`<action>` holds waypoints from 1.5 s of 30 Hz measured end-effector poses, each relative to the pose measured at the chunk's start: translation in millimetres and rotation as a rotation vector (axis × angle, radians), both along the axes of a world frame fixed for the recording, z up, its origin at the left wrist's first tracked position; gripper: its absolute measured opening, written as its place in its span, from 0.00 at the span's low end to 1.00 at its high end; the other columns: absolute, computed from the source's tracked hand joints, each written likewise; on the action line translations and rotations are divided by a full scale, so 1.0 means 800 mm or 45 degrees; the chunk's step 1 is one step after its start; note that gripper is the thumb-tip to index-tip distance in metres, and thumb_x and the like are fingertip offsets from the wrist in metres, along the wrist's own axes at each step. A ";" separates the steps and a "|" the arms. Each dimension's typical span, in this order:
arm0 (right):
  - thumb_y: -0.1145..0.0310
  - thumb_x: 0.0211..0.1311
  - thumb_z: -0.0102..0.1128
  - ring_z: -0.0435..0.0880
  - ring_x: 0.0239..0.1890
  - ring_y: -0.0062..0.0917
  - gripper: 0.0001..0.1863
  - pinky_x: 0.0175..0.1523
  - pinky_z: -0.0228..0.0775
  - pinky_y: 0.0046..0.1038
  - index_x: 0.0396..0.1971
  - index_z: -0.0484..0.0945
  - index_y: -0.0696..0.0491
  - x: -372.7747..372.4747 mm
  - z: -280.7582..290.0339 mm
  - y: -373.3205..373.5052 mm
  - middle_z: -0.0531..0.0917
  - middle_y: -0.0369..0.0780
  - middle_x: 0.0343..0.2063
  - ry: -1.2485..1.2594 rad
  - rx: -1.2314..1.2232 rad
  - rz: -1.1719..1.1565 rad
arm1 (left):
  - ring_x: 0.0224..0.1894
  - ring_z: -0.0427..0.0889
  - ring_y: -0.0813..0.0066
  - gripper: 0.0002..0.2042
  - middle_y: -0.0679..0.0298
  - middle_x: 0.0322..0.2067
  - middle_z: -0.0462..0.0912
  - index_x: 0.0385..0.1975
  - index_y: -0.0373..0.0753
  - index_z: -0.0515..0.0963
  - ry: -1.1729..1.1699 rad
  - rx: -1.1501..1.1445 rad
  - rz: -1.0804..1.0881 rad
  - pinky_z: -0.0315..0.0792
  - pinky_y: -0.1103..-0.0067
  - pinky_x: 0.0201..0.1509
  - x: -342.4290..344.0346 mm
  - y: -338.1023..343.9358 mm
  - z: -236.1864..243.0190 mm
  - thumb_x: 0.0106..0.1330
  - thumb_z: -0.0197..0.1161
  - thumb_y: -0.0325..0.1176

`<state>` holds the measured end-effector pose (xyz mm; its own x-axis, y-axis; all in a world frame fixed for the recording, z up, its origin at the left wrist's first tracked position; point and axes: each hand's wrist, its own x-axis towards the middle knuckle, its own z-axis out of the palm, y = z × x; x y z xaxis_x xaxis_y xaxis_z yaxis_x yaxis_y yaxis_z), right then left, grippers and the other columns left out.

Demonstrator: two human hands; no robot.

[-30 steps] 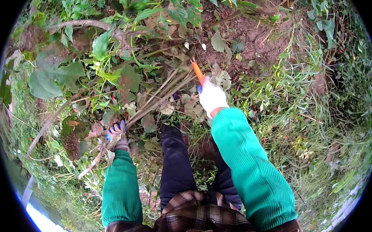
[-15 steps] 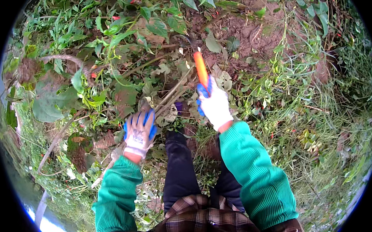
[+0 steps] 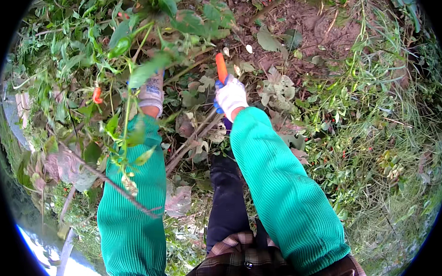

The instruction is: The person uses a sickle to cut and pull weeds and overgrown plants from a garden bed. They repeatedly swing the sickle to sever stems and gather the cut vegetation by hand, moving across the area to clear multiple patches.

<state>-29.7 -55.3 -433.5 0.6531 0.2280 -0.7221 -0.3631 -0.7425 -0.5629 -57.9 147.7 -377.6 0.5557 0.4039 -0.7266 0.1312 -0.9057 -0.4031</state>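
Note:
My right hand (image 3: 231,96), in a white and blue glove, grips the orange handle (image 3: 221,64) of a tool near the centre; its working end is not clear. Just left, my left hand (image 3: 151,90), in a similar glove, reaches up into a leafy green plant (image 3: 147,70); leaves cover its fingers, so I cannot tell what it holds. A red pepper-like fruit (image 3: 97,95) hangs left of that wrist. Pale dry stalks (image 3: 194,139) slant beneath and between my forearms.
Bare reddish soil (image 3: 319,34) lies beyond my hands. Grass and weeds (image 3: 378,159) cover the right side. A thin brown branch (image 3: 105,180) crosses my left forearm in view. My dark-trousered leg (image 3: 226,197) stands below, among fallen leaves.
My left hand has left the lower stalks and moved forward into foliage, which now hides its fingers. My right hand, still gripping the handle, has shifted slightly left and forward.

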 end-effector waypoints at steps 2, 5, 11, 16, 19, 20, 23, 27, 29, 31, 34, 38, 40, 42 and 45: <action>0.59 0.55 0.47 0.77 0.27 0.42 0.16 0.31 0.68 0.38 0.37 0.67 0.56 0.000 0.053 -0.030 0.77 0.49 0.23 0.253 0.158 -0.165 | 0.40 0.72 0.61 0.22 0.53 0.38 0.71 0.56 0.40 0.54 -0.064 -0.236 0.201 0.68 0.67 0.47 -0.024 0.009 -0.028 0.60 0.43 0.36; 0.58 0.56 0.46 0.77 0.26 0.41 0.29 0.31 0.69 0.38 0.54 0.57 0.60 -0.074 0.054 -0.073 0.77 0.50 0.23 -0.304 -0.194 0.301 | 0.30 0.77 0.62 0.21 0.57 0.32 0.77 0.55 0.43 0.60 -0.104 -0.306 0.368 0.72 0.66 0.35 -0.107 -0.013 -0.065 0.61 0.43 0.38; 0.59 0.56 0.45 0.76 0.30 0.42 0.18 0.36 0.67 0.39 0.40 0.65 0.55 -0.001 -0.023 -0.030 0.77 0.49 0.26 -0.028 -0.304 0.367 | 0.36 0.77 0.59 0.15 0.53 0.36 0.76 0.41 0.39 0.68 -0.209 -0.245 0.519 0.72 0.71 0.35 -0.105 -0.051 -0.103 0.59 0.46 0.41; 0.61 0.54 0.49 0.78 0.24 0.36 0.14 0.31 0.70 0.34 0.41 0.69 0.49 -0.051 0.029 -0.049 0.77 0.44 0.21 0.048 0.040 0.007 | 0.30 0.79 0.64 0.11 0.60 0.28 0.78 0.37 0.40 0.70 -0.315 -0.092 -0.017 0.71 0.70 0.30 -0.139 0.025 -0.116 0.60 0.43 0.35; 0.59 0.54 0.49 0.77 0.25 0.39 0.22 0.34 0.69 0.36 0.50 0.63 0.49 -0.059 0.029 -0.073 0.77 0.45 0.22 0.221 -0.024 -0.043 | 0.31 0.78 0.63 0.15 0.59 0.32 0.78 0.41 0.38 0.70 -0.535 -0.384 0.708 0.72 0.71 0.32 -0.149 -0.006 -0.140 0.58 0.47 0.39; 0.59 0.54 0.49 0.77 0.26 0.39 0.23 0.34 0.68 0.36 0.51 0.62 0.50 -0.040 0.029 -0.049 0.77 0.45 0.22 0.194 -0.167 0.138 | 0.29 0.77 0.63 0.18 0.58 0.32 0.78 0.42 0.37 0.69 -0.773 -0.507 0.908 0.72 0.71 0.33 -0.199 0.002 -0.182 0.57 0.49 0.43; 0.59 0.55 0.47 0.77 0.28 0.41 0.18 0.35 0.67 0.38 0.40 0.66 0.56 0.004 0.002 -0.007 0.77 0.47 0.23 0.033 -0.233 0.375 | 0.30 0.77 0.62 0.21 0.57 0.32 0.78 0.43 0.35 0.69 -0.639 -0.539 1.077 0.71 0.70 0.34 -0.194 -0.021 -0.180 0.54 0.56 0.44; 0.59 0.55 0.48 0.77 0.28 0.41 0.17 0.35 0.67 0.39 0.37 0.66 0.57 -0.005 -0.013 0.004 0.77 0.47 0.23 -0.022 -0.240 0.353 | 0.36 0.76 0.59 0.22 0.56 0.33 0.78 0.44 0.37 0.68 -0.366 -0.191 0.414 0.70 0.68 0.39 -0.194 0.007 -0.182 0.52 0.56 0.43; 0.59 0.55 0.48 0.77 0.29 0.41 0.16 0.35 0.67 0.39 0.37 0.66 0.56 0.017 -0.009 -0.018 0.77 0.48 0.23 0.034 -0.200 0.279 | 0.36 0.76 0.57 0.22 0.56 0.32 0.78 0.45 0.38 0.68 -0.274 -0.231 0.338 0.70 0.68 0.40 -0.147 -0.007 -0.161 0.52 0.57 0.43; 0.59 0.55 0.48 0.76 0.26 0.43 0.17 0.32 0.67 0.39 0.38 0.66 0.56 -0.011 -0.002 -0.024 0.76 0.49 0.22 -0.091 -0.109 0.266 | 0.35 0.76 0.56 0.23 0.56 0.31 0.78 0.46 0.40 0.68 -0.352 -0.187 0.239 0.69 0.66 0.40 -0.195 0.020 -0.166 0.51 0.58 0.43; 0.65 0.53 0.53 0.78 0.21 0.33 0.25 0.25 0.70 0.33 0.52 0.62 0.52 -0.097 0.129 -0.144 0.76 0.46 0.15 -0.020 -0.093 0.183 | 0.30 0.77 0.57 0.20 0.55 0.25 0.78 0.43 0.45 0.70 -0.338 -0.376 0.246 0.68 0.66 0.39 -0.189 0.017 -0.152 0.48 0.60 0.38; 0.80 0.49 0.46 0.75 0.21 0.14 0.30 0.22 0.68 0.17 0.56 0.58 0.51 -0.140 0.213 -0.203 0.77 0.32 0.25 0.460 0.010 -0.244 | 0.43 0.72 0.57 0.35 0.52 0.41 0.72 0.57 0.46 0.56 -0.542 -0.382 0.130 0.64 0.66 0.47 -0.221 -0.036 -0.099 0.46 0.62 0.35; 0.80 0.48 0.48 0.75 0.20 0.14 0.31 0.21 0.68 0.18 0.57 0.57 0.51 -0.113 0.187 -0.189 0.77 0.32 0.23 0.139 0.095 -0.363 | 0.51 0.63 0.49 0.48 0.50 0.54 0.60 0.61 0.44 0.44 -0.653 -0.738 0.660 0.52 0.59 0.55 -0.225 -0.021 -0.114 0.40 0.66 0.41; 0.73 0.48 0.55 0.76 0.16 0.28 0.33 0.22 0.67 0.27 0.57 0.54 0.53 -0.073 0.165 -0.179 0.75 0.42 0.19 0.001 0.034 -0.418 | 0.55 0.58 0.47 0.51 0.51 0.57 0.56 0.62 0.47 0.40 -0.311 -0.329 0.296 0.51 0.57 0.55 -0.159 -0.044 -0.058 0.38 0.67 0.46; 0.78 0.45 0.54 0.76 0.17 0.24 0.35 0.21 0.68 0.24 0.57 0.55 0.54 -0.060 0.154 -0.175 0.77 0.41 0.21 -0.020 0.232 -0.512 | 0.52 0.62 0.50 0.40 0.54 0.52 0.62 0.59 0.47 0.51 -0.446 -0.334 -0.094 0.53 0.59 0.55 -0.092 -0.070 0.011 0.44 0.62 0.47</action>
